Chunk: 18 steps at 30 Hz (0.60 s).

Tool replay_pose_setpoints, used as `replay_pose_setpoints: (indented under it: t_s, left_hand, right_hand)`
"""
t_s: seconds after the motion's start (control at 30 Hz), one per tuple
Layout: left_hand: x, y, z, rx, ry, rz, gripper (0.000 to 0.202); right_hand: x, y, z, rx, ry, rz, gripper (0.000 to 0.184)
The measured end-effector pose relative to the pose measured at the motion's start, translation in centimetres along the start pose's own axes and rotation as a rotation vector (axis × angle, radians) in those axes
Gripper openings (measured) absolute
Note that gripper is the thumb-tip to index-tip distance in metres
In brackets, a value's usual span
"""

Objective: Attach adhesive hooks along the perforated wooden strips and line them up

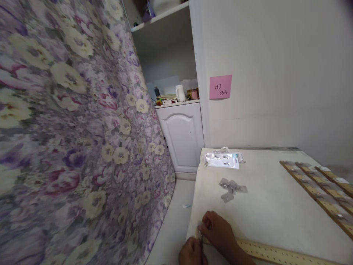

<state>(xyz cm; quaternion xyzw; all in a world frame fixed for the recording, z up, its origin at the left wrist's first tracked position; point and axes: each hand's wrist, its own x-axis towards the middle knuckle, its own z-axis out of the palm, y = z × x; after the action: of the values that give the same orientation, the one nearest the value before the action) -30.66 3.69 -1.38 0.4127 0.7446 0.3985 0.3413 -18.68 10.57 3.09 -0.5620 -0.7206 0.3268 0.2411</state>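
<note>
At the table's near left corner my two hands meet over the end of a long perforated wooden strip (278, 253). My right hand (219, 232) is curled, its fingertips pinched on a small clear packet (199, 229) at the strip's end. My left hand (191, 253) sits just below it at the frame's bottom edge, fingers closed against the same small piece. What exactly lies between the fingers is too small to make out.
On the pale table (270, 206) lie a few loose clear packets (231, 188) and a blister card (222, 160) at the far edge. More wooden strips with packets (320, 191) lie at the right. A floral curtain (71, 132) hangs left; a white cabinet (182, 136) and a pink note (220, 87) are behind.
</note>
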Motion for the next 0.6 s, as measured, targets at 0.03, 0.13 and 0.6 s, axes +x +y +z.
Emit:
replay_pose_setpoints:
  t_s: [0.03,0.13,0.6]
  left_hand:
    - [-0.04,0.06,0.0,-0.011,-0.002,-0.007,0.043]
    - [-0.21,0.42,-0.07,-0.02,-0.006,-0.005,0.045]
    - [-0.54,0.79,-0.13,-0.017,0.007,-0.032,0.044]
  right_hand:
    - [0.0,-0.01,-0.04,0.003,-0.003,0.005,0.012]
    - [0.14,0.07,-0.1,0.023,-0.018,0.013,0.015]
    - [0.25,0.33,0.21,0.06,-0.027,0.022,0.023]
